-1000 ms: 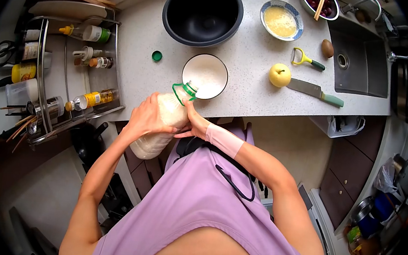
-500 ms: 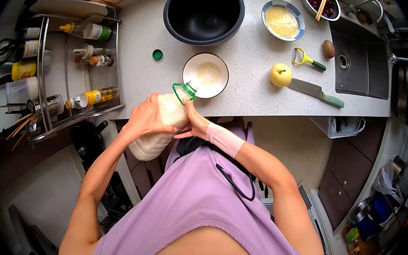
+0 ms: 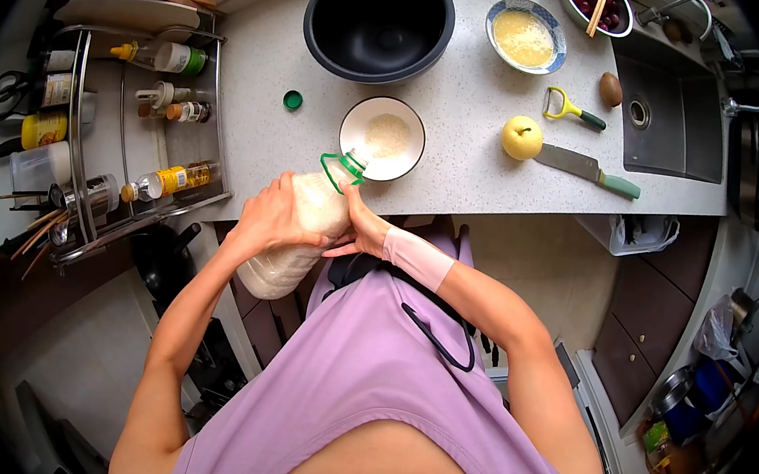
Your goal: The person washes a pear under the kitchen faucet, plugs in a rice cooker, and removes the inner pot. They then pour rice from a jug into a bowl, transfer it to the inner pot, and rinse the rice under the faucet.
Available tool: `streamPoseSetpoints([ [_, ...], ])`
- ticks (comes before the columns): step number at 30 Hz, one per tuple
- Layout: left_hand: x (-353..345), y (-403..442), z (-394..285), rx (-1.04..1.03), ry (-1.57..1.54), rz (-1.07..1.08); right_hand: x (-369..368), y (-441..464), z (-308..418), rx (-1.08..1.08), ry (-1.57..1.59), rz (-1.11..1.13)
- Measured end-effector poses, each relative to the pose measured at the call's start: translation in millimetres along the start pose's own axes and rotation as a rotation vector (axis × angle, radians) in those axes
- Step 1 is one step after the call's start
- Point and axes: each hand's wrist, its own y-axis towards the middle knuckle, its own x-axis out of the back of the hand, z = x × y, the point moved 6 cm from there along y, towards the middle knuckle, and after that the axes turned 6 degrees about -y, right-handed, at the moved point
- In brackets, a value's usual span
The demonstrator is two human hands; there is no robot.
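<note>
Both my hands are wrapped round a large clear plastic bottle [image 3: 316,208] filled with pale grains that look like rice. My left hand [image 3: 270,219] grips its left side, while my right hand [image 3: 364,226] holds it near the neck from the right. The bottle is tilted, its green-ringed mouth over the near rim of a white bowl [image 3: 405,162] with a dark edge. A small heap of the grains [image 3: 387,135] lies in the bowl. To the left on the counter rests a green bottle cap [image 3: 293,100].
Behind the bowl stands a big black bowl [image 3: 379,22]. To the right are a yellow pear [image 3: 522,137], a knife [image 3: 578,166], a peeler [image 3: 574,110], a brown kiwi-like fruit [image 3: 611,89], a bowl of yellow liquid [image 3: 524,39] and a sink [image 3: 679,120]. A bottle rack [image 3: 82,144] stands left.
The heap of grains in the white bowl looks slightly fuller. My hands and the tilted bottle have hardly moved.
</note>
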Motion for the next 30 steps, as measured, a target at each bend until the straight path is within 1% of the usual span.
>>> streamPoseSetpoints([
  [9,-1,-3,1,-0.003,-0.018,-0.027,1,-2,1,0.014,-0.045,-0.042],
  [11,1,-3,2,-0.007,-0.022,-0.033,-1,-1,1,0.018,-0.035,0.012],
  [16,2,-3,2,-0.01,-0.03,0.003,-5,-3,4,0.014,-0.041,-0.017],
  [24,4,-3,2,-0.027,-0.011,-0.017,-7,-4,4,0.018,-0.026,-0.012],
  [30,7,-7,1,-0.036,-0.028,-0.034,-9,-7,5,0.046,-0.064,-0.07],
])
